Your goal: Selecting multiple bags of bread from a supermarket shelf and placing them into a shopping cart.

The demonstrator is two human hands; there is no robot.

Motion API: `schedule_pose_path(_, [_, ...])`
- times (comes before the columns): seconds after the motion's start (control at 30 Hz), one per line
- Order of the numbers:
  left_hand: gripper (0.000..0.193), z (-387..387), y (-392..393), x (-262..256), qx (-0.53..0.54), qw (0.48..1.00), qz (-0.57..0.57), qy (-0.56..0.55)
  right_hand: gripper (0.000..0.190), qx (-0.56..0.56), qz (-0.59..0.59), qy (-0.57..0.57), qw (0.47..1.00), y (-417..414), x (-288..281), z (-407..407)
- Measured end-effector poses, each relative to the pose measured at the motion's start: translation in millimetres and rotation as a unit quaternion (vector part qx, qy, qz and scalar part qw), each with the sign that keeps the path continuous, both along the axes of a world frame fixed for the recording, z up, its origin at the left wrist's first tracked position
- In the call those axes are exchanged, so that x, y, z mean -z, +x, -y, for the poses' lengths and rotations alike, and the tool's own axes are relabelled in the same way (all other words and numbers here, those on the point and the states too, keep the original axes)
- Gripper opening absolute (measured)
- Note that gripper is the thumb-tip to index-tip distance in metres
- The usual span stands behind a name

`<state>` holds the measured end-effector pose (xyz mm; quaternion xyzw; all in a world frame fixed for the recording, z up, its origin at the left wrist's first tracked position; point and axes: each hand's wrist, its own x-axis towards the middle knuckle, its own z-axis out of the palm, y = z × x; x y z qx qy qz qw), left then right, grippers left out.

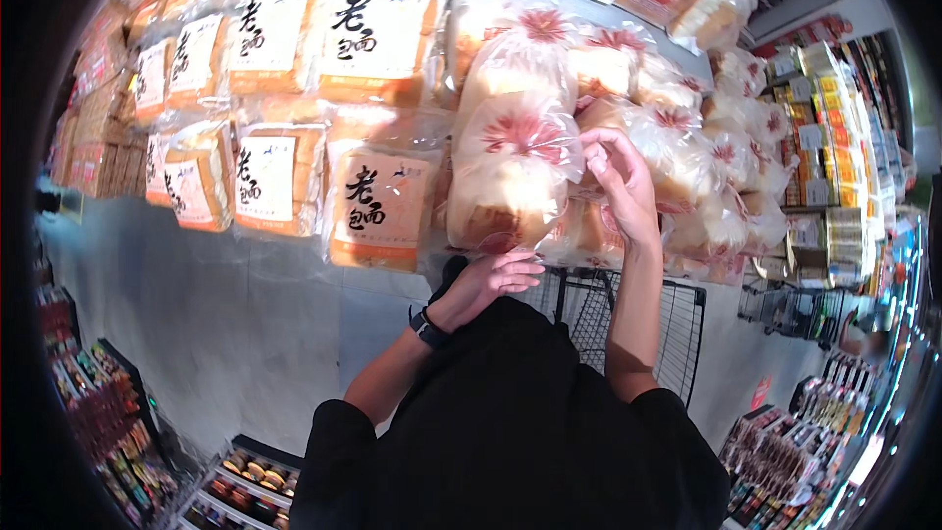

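A loaf of bread in a clear plastic bag with a red printed pattern stands at the front of the display, right before me. My left hand, with a dark band on its wrist, is just below the loaf's lower end, fingers stretched out and nothing visibly held. Whether it touches the bag is unclear. My right hand is at the bag's right side, with thumb and fingers curled close to the plastic. I cannot tell if they pinch it. Similar bagged loaves lie to the right.
Packs of sliced bread with white and orange labels stand in rows to the left. A black wire shopping cart is close on my right. Stacked yellow cartons rise farther right. Store shelves with jars are at the lower left.
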<state>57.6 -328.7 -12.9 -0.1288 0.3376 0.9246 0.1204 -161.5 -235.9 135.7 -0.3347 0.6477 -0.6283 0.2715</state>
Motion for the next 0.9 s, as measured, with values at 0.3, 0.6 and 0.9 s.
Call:
schedule_pose_path(0.3, [0.045, -30, -19, 10, 0.017, 0.995, 0.059, 0.075, 0.018, -0.001, 0.054, -0.020, 0.998, 23, 39, -83])
schedule_pose_path(0.6, [0.042, -93, -31, 2, -0.016, 0.995, 0.040, 0.089, 0.018, 0.045, 0.155, 0.005, 0.987, 39, 70, -173])
schedule_pose_path(0.9, [0.037, -183, -42, -2, 0.045, 0.990, 0.084, 0.102, 0.016, 0.161, 0.179, -0.003, 0.971, 42, 108, -285])
